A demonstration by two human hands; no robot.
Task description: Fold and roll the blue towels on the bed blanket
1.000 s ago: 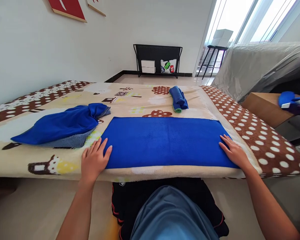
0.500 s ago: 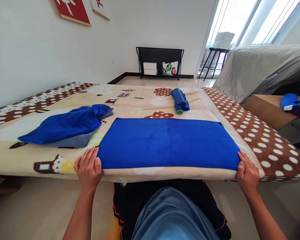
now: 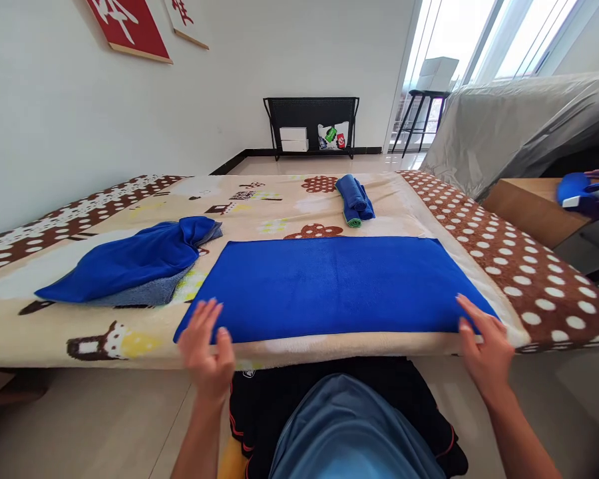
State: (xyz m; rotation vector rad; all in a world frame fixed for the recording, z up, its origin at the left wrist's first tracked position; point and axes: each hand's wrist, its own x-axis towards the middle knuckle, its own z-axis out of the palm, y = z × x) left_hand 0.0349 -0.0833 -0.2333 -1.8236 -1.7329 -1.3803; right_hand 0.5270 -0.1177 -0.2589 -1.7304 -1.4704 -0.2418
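Note:
A blue towel (image 3: 329,286) lies flat as a long rectangle near the front edge of the bed. Over its front left corner hovers my left hand (image 3: 207,349), fingers apart and holding nothing. My right hand (image 3: 486,342) is at the front right corner, thumb and fingers spread, also without a hold; whether it touches the cloth I cannot tell. Left of the flat towel, a crumpled blue towel (image 3: 124,259) shows a grey-blue underside. Behind the flat one, rolled blue towels (image 3: 354,199) with a green edge at one end rest together.
A cream patterned blanket (image 3: 274,356) with brown dotted borders covers the bed. On the right stand a cardboard box (image 3: 524,206) with blue items beside it and a plastic-covered piece of furniture (image 3: 509,126). A black rack (image 3: 312,113) stands against the far wall.
Both hands have let go of the towel's front corners and moved inward, fingers spreading. The towel's front corners now lie farther out to each side. The view has shifted slightly.

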